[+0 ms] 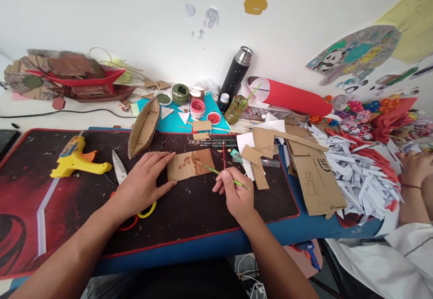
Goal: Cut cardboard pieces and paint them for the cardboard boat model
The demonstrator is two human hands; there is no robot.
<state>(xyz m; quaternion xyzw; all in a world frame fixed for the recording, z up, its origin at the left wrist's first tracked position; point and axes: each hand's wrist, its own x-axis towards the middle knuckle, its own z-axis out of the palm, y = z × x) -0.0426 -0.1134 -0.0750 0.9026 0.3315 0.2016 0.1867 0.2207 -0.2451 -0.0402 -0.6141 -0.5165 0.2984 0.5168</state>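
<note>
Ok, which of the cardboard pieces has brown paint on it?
The flat rectangular piece under the left hand, at the brush tip. It carries dark brown blotches; the other pieces are bare.

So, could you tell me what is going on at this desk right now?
A person is painting a flat cardboard piece on the dark desk mat. The left hand presses it flat while the right hand holds a thin green brush, tip on the card, where brown patches show. Scissors lie beside the left hand.
</note>
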